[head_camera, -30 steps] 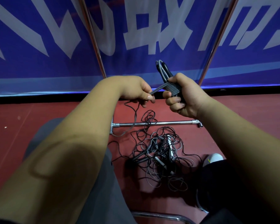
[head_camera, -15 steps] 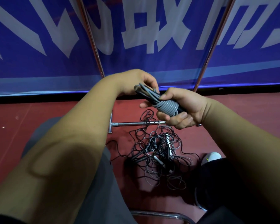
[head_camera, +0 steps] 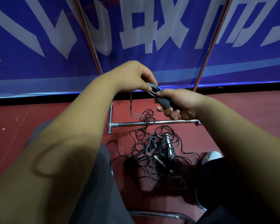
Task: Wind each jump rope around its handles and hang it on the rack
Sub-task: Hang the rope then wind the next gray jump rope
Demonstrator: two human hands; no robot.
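**Q:** Why is the rope held up in front of the body?

**A:** Its coils and the handles are gripped in the right hand, fingers curled round them, so that the turns are kept from slackening.

**Q:** How is the left hand used?

**A:** The loops past the coils are pinched by its fingertips, just beside the right thumb. It is judged that the last turns are being led on or secured. A loose tail is left hanging below it toward the floor.

**Q:** What is left to be done?

**A:** Hanging on the rack, whose base bar lies beneath the hands. No hung rope is seen. A tangled pile is left on the floor, just in front of that bar, within reach.
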